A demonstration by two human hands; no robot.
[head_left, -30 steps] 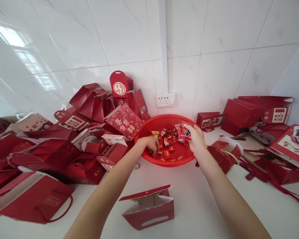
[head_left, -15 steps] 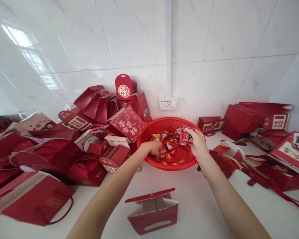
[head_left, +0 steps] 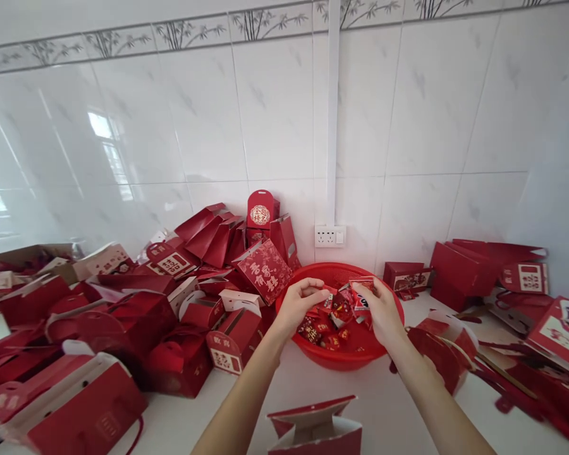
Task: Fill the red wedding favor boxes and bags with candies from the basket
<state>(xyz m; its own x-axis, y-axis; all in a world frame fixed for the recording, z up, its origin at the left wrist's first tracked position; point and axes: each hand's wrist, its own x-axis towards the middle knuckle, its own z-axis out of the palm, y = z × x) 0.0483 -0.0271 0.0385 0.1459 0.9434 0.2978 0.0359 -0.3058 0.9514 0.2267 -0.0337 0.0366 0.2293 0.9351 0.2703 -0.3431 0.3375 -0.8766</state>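
Note:
Over the red plastic basket (head_left: 339, 361), my left hand (head_left: 301, 304) is closed in a pinch on a small red-wrapped candy (head_left: 327, 302). Facing it, my right hand (head_left: 380, 311) grips a red snack packet (head_left: 361, 298) with dark and white print, fingers around its right side. Between and below the hands, several wrapped candies (head_left: 332, 341) in red and gold lie in the basket. Nearer to me, an open red gift box (head_left: 317, 442) stands on the white table, its top flaps apart and its lower part cut off by the picture edge.
Many red gift boxes (head_left: 175, 360) are heaped on the left. More red boxes (head_left: 462, 275) and a ribboned bag (head_left: 439, 354) stand on the right. Behind the basket rises a tiled wall (head_left: 279, 126) with a socket (head_left: 330, 236).
My left hand has come up from the candies in the basket, now pinching one. My right hand still holds its packet, nearer the left. The view has tilted up.

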